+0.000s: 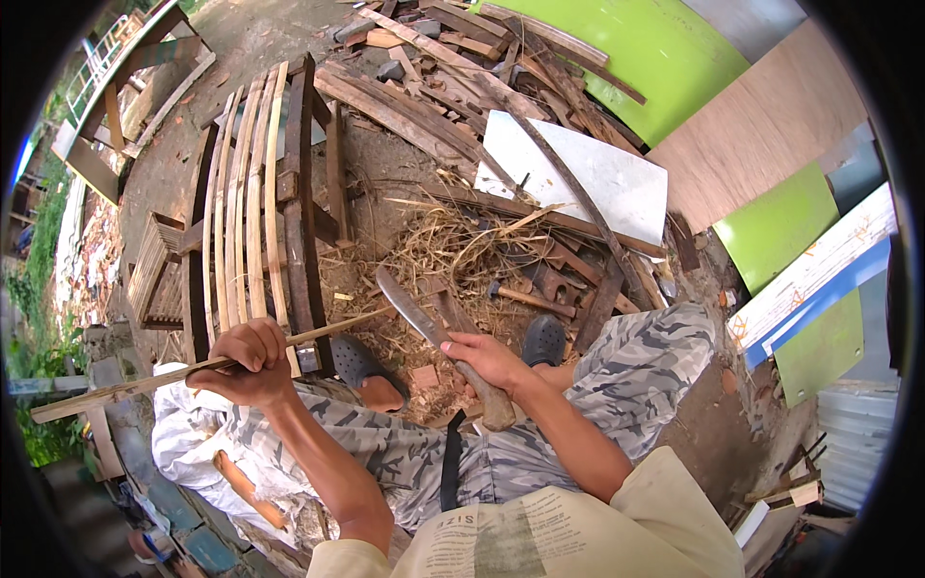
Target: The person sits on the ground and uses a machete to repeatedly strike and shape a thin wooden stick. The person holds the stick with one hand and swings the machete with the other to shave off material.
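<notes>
My left hand [249,360] is closed around a long, thin strip of wood or bamboo [116,390]. The strip slants across my lap, from the far left up to a narrow tip beside the knife blade. In my right hand [482,360] is a bolo knife with a curved steel blade [409,301] and a thick wooden handle [497,408]. Its blade points up and to the left. Whether the blade touches the strip's tip, I cannot tell. Beneath both hands are my legs in grey camouflage trousers [636,371].
A wooden bench frame [306,207] stands ahead on the left, with several pale strips [252,193] lying along it. Shavings [462,236] and a hammer [530,299] lie beyond my feet. Scrap timber [424,116], a white board [578,173] and green panels [780,226] are farther off.
</notes>
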Demonstrator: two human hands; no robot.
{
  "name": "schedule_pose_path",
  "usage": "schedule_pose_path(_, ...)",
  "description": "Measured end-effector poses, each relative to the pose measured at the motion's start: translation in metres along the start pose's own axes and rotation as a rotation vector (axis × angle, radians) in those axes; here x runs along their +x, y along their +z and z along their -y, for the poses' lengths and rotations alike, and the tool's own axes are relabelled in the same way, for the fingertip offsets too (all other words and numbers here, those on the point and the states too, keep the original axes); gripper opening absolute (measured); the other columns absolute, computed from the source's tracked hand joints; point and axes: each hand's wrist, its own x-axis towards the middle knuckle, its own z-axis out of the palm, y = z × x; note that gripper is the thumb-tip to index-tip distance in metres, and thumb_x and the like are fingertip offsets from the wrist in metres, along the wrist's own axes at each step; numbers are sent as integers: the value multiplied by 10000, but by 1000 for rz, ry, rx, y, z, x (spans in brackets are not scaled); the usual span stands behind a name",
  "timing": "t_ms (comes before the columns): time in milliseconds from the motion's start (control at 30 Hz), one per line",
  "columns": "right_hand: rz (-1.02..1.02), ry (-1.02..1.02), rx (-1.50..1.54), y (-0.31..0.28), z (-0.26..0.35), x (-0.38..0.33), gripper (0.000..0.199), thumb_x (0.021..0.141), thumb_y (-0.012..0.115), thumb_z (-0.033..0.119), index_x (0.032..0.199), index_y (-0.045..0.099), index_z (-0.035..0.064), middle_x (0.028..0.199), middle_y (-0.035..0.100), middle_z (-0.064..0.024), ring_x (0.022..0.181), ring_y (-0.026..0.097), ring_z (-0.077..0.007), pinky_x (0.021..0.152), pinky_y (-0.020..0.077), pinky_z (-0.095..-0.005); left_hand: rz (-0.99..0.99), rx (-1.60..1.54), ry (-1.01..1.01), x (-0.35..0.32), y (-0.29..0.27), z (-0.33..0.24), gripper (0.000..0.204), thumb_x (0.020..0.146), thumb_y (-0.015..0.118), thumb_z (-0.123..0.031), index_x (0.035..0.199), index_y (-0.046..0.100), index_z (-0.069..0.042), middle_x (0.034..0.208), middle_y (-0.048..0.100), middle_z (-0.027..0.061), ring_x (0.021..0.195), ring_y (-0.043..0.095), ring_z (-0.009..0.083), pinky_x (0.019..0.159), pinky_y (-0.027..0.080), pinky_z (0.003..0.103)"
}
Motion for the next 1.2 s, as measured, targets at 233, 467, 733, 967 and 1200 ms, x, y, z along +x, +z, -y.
schedule_pose_path(233, -197, -720, -786, 45, 3, -48, 583, 892, 609, 170, 1443, 423, 129, 797, 628, -149, 591, 614, -275, 537, 495, -348, -40, 20, 8, -2, 4, 1, 777, 875, 288, -783, 500, 385, -110, 419, 288, -16, 330, 237, 112, 333, 189, 267)
schedule_pose_path(467, -211, -690, -1037, 50, 7, -55, 605, 860, 630, 150, 1432, 432, 150, 738, 589, -118, 627, 613, -327, 588, 520, -422, 13, 14, 25, -3, 5, 0, 784, 879, 285, -780, 488, 389, -109, 419, 308, -15, 328, 256, 110, 329, 195, 266)
schedule_pose_path(733, -214, -693, -1180, 42, 11, -58, 604, 849, 633, 173, 1423, 444, 170, 730, 614, -113, 606, 631, -312, 517, 519, -422, 75, -26, 26, -4, 2, 0, 776, 891, 298, -762, 494, 392, -102, 413, 313, -7, 321, 261, 109, 319, 211, 260)
schedule_pose_path(967, -259, -707, -1227, 44, 8, -58, 609, 844, 628, 166, 1424, 444, 176, 701, 592, -97, 582, 626, -293, 513, 518, -405, 77, -29, 22, -1, 4, 1, 782, 889, 293, -765, 494, 392, -97, 411, 308, -8, 313, 248, 112, 316, 203, 261)
schedule_pose_path(1200, -279, -579, -1131, 4, -32, 3, 590, 848, 623, 189, 1412, 456, 217, 748, 606, -124, 623, 634, -315, 536, 528, -411, 43, 0, 10, 0, 6, -1, 782, 889, 284, -767, 491, 385, -102, 412, 303, -12, 315, 243, 109, 319, 198, 259)
